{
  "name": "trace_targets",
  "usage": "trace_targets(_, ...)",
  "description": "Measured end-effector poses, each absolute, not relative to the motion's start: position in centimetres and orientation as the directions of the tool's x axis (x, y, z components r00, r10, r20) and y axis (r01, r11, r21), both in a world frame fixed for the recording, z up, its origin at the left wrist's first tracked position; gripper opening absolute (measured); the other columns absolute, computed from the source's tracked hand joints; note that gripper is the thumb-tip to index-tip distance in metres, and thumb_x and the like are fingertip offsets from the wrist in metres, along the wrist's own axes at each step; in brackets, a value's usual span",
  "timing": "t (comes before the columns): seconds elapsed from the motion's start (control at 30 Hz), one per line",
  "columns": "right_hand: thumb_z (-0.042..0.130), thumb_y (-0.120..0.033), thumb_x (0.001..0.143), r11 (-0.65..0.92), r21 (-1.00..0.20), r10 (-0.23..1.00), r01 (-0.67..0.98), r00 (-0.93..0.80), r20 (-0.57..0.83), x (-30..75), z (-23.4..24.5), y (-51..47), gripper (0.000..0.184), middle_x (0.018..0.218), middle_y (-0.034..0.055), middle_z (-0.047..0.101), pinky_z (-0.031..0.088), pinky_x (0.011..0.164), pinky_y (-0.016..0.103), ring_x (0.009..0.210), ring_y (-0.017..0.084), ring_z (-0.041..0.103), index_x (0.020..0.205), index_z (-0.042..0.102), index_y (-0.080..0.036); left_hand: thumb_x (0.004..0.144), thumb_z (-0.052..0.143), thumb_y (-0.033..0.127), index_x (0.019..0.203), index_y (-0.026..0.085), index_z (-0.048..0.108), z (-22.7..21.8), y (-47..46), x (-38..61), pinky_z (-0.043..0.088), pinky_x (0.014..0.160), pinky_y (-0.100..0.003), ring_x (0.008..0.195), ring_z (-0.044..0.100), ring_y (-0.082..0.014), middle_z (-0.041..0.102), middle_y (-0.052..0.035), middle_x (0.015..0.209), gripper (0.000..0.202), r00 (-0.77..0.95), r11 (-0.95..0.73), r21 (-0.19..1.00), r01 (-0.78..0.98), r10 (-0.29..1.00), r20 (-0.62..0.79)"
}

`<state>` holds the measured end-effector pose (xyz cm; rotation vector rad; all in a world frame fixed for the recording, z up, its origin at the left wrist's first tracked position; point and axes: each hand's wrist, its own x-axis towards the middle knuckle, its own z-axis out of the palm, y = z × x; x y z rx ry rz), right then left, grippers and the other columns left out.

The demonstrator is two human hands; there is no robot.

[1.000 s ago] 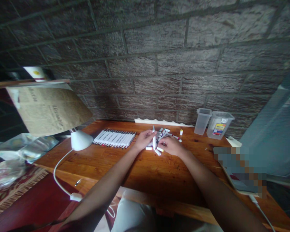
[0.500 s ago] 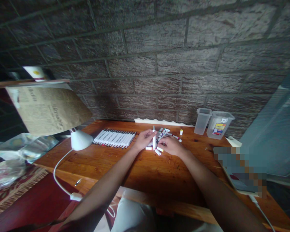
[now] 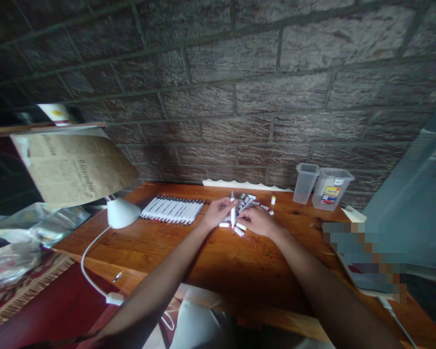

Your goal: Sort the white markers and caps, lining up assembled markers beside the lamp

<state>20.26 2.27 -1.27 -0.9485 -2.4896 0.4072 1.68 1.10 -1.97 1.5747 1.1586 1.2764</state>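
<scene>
Pinched in my left hand is a white marker, upright with its grey end at the top. My right hand is just to the right of it, fingers curled together over a small pile of marker caps. What those fingertips hold, if anything, is too small to make out. The caps are white with coloured ends, and several lie partly hidden under both hands. One yellow-ended cap stands apart behind my right hand. Left of my hands, several white markers lie side by side in a neat row.
A lamp with a newsprint shade stands at the desk's left. Two clear plastic containers stand at the back right. A blurred-out device lies on the right side of the wooden desk. Behind it all rises a brick wall.
Hardly anything differs. Both hands keep their places and the marker stays upright in my left hand; the whole view has shifted slightly.
</scene>
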Motion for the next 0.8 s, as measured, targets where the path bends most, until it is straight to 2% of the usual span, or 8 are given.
trace_targets(0.27,0.056,-0.027,0.087,0.726,-0.454,0.677,0.517,-0.656,0.334,20.7,-1.3,2.8,0.020,0.077,0.0026,0.073,0.038,0.063,0.023,0.069,0.013,0.060,0.079,0.074,-0.020,0.072,0.068,0.056,0.077,0.015,0.066,-1.5,0.9,1.9,0.038,0.048,-0.019,0.051,0.048,-0.0074,0.059,0.0025,0.062,0.042,0.040,-0.279,0.947,0.161,0.960,0.276)
trace_targets(0.47,0.066,-0.029,0.079,0.686,-0.636,0.619,0.354,-0.743,0.254,21.4,-1.7,3.3,0.014,0.079,0.0016,0.074,0.040,0.059,0.021,0.066,0.012,0.061,0.085,0.074,-0.019,0.072,0.068,0.057,0.070,0.015,0.062,-1.0,1.1,1.5,0.041,0.048,-0.019,0.049,0.050,-0.0076,0.058,0.0024,0.059,0.042,-0.094,-0.270,0.957,0.105,0.955,0.280)
trace_targets(0.63,0.067,-0.020,0.073,0.721,-0.563,0.608,0.403,-0.757,0.237,21.2,-1.7,3.1,0.014,0.079,0.0011,0.073,0.040,0.061,0.021,0.069,0.013,0.062,0.085,0.075,-0.020,0.068,0.070,0.059,0.070,0.015,0.061,-0.7,1.5,0.9,0.046,0.050,-0.020,0.051,0.055,-0.0088,0.060,0.0008,0.061,0.046,-0.249,-0.255,0.967,0.011,0.936,0.250)
trace_targets(0.8,0.065,-0.020,0.072,0.686,-0.591,0.652,0.425,-0.720,0.239,21.0,-1.7,3.1,0.020,0.077,0.0004,0.070,0.038,0.057,0.021,0.065,0.012,0.058,0.090,0.074,-0.018,0.064,0.073,0.058,0.070,0.013,0.061,-0.7,1.6,0.6,0.048,0.051,-0.019,0.053,0.055,-0.0076,0.060,0.0007,0.063,0.047,-0.331,-0.230,0.971,-0.060,0.923,0.198)
